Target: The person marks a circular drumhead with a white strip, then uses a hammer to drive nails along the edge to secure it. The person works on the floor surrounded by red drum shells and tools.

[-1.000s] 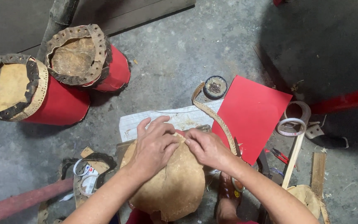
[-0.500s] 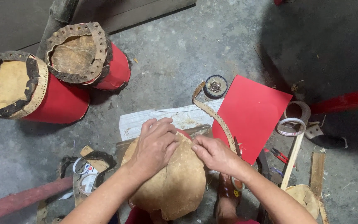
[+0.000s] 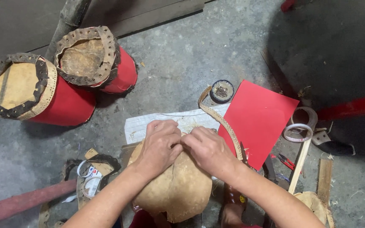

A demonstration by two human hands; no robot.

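Head view, looking down on a grey concrete floor (image 3: 216, 55).

Item 1 — left hand (image 3: 160, 145): laid palm-down on the upper edge of a tan hide (image 3: 174, 188), fingers curled and pressed onto the skin; whether they pinch anything beneath cannot be told.

Item 2 — right hand (image 3: 208, 150): also on the top of the hide, just beside the left hand and touching it, with fingers bent and fingertips pressed together at the hide's edge. What, if anything, sits between them is hidden.

Item 3 — tan hide: domed, stretched over a round form at the bottom centre of the frame, directly under both hands; a red body shows below it.

Item 4 — perforated leather strip (image 3: 222, 122): curves from near the right hand up toward a small round tin (image 3: 222, 90).

Item 5 — red sheet (image 3: 258, 120): flat on the floor, to the right of the strip, partly over a white paper (image 3: 144, 126).

Item 6 — two red drums (image 3: 68, 80): lying at upper left, touching, each with a hide face ringed by a punched leather band.

Item 7 — tape roll (image 3: 297, 132), a wooden stick (image 3: 299, 162) and red-handled pliers (image 3: 287, 160): at right, near the red sheet.

Item 8 — leather scraps and bands (image 3: 91, 169): to the left of the left forearm.
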